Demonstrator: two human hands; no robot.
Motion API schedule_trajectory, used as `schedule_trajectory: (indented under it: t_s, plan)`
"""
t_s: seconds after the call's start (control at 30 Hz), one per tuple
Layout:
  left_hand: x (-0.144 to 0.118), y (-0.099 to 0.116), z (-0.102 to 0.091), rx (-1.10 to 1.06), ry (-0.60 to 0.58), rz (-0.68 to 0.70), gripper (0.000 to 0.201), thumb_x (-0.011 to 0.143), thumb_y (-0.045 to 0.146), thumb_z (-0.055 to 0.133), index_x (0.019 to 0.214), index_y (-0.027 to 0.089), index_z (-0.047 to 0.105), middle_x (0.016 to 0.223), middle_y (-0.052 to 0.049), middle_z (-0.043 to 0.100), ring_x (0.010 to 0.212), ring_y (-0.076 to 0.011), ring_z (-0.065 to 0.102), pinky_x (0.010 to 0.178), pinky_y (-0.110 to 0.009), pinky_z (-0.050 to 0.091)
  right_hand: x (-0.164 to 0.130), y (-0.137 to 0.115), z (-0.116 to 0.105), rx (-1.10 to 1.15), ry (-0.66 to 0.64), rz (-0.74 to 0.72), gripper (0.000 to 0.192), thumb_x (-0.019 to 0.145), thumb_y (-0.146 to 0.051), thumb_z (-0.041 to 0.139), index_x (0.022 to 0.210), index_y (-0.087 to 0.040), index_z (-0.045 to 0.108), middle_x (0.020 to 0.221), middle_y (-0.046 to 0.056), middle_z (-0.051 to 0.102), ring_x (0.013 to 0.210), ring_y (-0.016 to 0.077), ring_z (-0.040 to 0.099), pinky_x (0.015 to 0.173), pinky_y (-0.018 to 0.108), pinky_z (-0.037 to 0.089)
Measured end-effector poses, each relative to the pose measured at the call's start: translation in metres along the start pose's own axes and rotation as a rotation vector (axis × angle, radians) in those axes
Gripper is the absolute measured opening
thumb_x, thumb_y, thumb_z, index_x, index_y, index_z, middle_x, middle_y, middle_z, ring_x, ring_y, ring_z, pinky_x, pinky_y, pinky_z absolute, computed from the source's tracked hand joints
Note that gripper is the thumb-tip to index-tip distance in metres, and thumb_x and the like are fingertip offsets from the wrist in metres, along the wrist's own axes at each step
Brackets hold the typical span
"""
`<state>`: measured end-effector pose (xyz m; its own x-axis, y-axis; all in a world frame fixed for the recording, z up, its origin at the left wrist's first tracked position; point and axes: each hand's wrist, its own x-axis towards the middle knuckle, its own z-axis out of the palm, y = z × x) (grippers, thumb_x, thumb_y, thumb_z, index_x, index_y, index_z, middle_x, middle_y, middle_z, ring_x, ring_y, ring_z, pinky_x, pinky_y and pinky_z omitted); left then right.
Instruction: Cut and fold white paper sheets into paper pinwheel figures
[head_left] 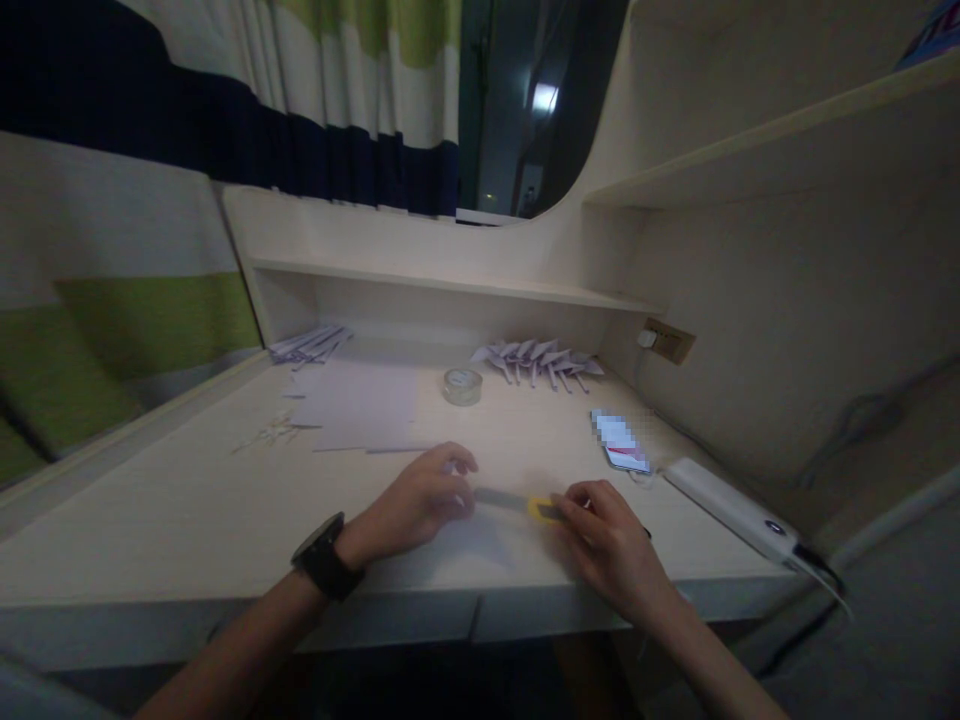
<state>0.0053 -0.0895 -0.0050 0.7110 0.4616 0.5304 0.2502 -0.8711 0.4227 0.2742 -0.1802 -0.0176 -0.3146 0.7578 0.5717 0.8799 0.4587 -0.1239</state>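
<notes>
My right hand (611, 545) is closed around the yellow and dark handle of what looks like a utility knife (541, 510). Its long grey blade points left, and motion blurs it. The blade's tip reaches the fingers of my left hand (424, 500), which are curled together above the desk's front part. A small pale lilac bit shows between those fingers, too hidden to name. A dark watch sits on my left wrist. Behind my left hand lie pale paper sheets (360, 400), and a roll of clear tape (462, 387) stands beyond both hands.
Folded paper pinwheels (536, 360) line the back right, and paper strips (311, 343) lie at the back left. Small pale sticks (277, 430) are scattered left of the sheets. A phone (621, 442) and a white power strip (731, 508) with cables lie on the right.
</notes>
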Motion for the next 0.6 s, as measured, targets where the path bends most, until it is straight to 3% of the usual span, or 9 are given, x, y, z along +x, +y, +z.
schedule_trajectory:
  t_s: [0.2,0.37,0.5,0.6]
  plan:
    - [0.003,0.002,-0.006,0.01,-0.013,-0.002,0.009,0.081,0.016,0.059,0.081,0.021,0.067,0.103,-0.005,0.055,0.092,-0.0168,0.053,0.079,-0.031,0.045,-0.002,-0.011,0.0,0.014,-0.082,-0.012,0.026,0.083,-0.017,0.051,0.106,-0.019,0.063,0.093,0.011,0.057,0.085,0.023,0.052,0.071,0.037,0.045]
    - [0.015,-0.008,-0.006,0.02,-0.008,-0.029,0.011,0.082,0.013,0.057,0.085,0.019,0.065,0.097,-0.004,0.057,0.089,-0.0153,0.055,0.079,-0.029,0.046,0.003,-0.01,0.0,0.055,-0.211,0.042,0.019,0.081,-0.018,0.054,0.097,-0.019,0.065,0.093,0.009,0.057,0.086,0.022,0.052,0.074,0.036,0.045]
    - [0.02,-0.018,-0.002,0.193,0.028,-0.073,0.018,0.078,0.014,0.062,0.095,0.02,0.065,0.109,-0.007,0.057,0.103,-0.0215,0.053,0.088,-0.039,0.043,0.009,-0.005,0.005,0.088,-0.255,0.075,0.016,0.083,-0.02,0.054,0.094,-0.019,0.065,0.092,0.008,0.056,0.084,0.0205,0.053,0.073,0.034,0.045]
    - [0.017,-0.015,0.003,0.346,0.1,-0.088,0.032,0.077,0.016,0.064,0.108,0.023,0.06,0.128,-0.009,0.049,0.122,-0.0277,0.04,0.097,-0.049,0.035,0.012,-0.003,0.01,0.109,-0.267,0.092,0.016,0.084,-0.022,0.054,0.093,-0.019,0.066,0.091,0.007,0.056,0.084,0.0198,0.053,0.073,0.033,0.044]
